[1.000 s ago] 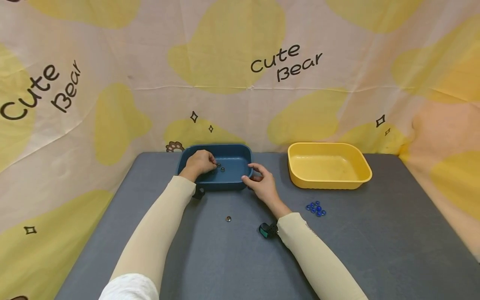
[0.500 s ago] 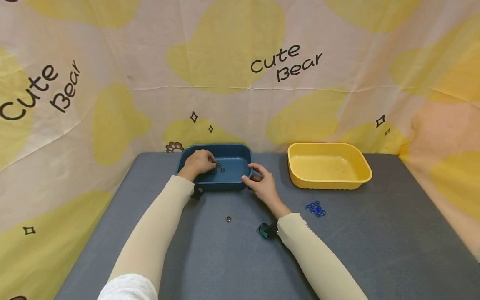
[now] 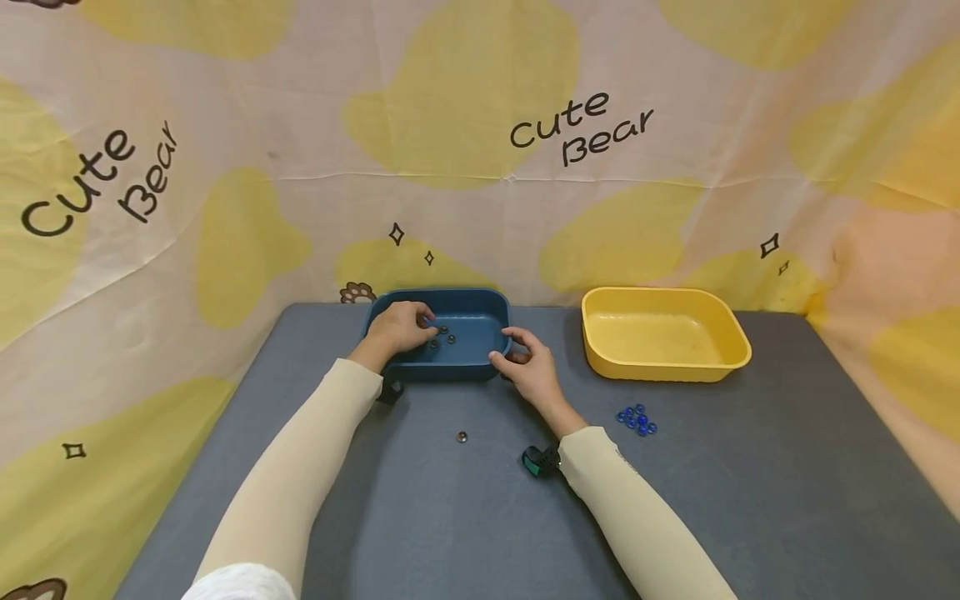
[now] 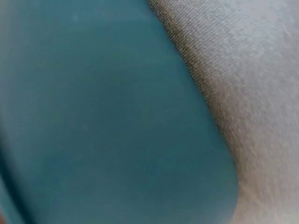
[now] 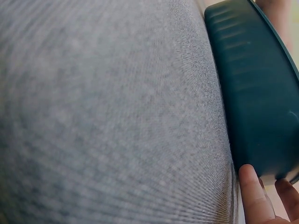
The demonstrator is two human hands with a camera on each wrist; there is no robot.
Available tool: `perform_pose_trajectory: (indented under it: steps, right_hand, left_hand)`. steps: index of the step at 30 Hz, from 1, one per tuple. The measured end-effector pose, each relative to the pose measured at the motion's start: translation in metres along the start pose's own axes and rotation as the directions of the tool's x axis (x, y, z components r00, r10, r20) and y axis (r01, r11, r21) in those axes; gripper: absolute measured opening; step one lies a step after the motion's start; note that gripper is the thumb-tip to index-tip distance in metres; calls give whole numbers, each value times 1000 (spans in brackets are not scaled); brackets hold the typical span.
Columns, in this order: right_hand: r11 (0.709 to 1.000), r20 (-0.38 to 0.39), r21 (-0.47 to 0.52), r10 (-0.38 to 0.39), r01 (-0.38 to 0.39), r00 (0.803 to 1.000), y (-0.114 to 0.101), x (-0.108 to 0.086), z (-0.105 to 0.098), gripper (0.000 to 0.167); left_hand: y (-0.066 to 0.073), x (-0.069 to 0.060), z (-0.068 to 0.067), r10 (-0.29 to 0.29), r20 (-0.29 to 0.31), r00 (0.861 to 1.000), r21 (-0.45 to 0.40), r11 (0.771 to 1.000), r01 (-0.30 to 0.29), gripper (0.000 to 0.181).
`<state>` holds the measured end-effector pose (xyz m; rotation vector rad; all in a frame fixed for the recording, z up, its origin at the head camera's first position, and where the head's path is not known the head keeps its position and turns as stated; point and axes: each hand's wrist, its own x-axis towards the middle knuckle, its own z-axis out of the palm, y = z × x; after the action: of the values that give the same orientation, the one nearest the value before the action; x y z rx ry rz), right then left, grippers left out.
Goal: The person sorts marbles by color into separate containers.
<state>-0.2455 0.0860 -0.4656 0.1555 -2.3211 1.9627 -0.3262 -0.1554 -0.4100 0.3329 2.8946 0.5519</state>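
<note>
A dark blue plastic basin (image 3: 480, 325) stands toward the back of the table, left of centre. My left hand (image 3: 401, 327) is inside its left part, thumb and forefinger a little apart, with no held thing visible. Close to those fingertips, brown glass marbles (image 3: 452, 339) lie on the basin floor. My right hand (image 3: 534, 367) grips the basin's right end, thumb at the near corner and fingers at the rim. In the right wrist view its fingers (image 5: 254, 198) press the outer wall. One more brown marble (image 3: 462, 437) lies on the table between my forearms.
A yellow basin (image 3: 667, 372) stands to the right of the blue one, nothing visible inside it. In front of it several blue marbles (image 3: 642, 421) lie clustered on the grey table (image 3: 787, 467). A patterned cloth (image 3: 465, 208) hangs behind the table.
My left hand has drawn back slightly left from the marbles in the basin, and its fingertips have parted. My right hand keeps its place. The whole head view has shifted a little.
</note>
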Motion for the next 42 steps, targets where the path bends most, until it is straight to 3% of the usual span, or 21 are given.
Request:
perform_pose_trajectory:
  steps: [16,30,42]
  right_hand:
    - [1000,3,6,13,-13,1000,-5,-2,-1,47]
    - [999,1,-2,32,-32,999,0,0,0,48]
    - [1000,0,10,26,-26,1000,0,0,0,48]
  left_hand:
    - [9,-28,-14,64,-33,997,55,997,-62,43]
    - [25,-69,-18,157,-83,984,47,987,-154,35]
    - [36,-102,-2,293,-151,944,99,955,-281,30]
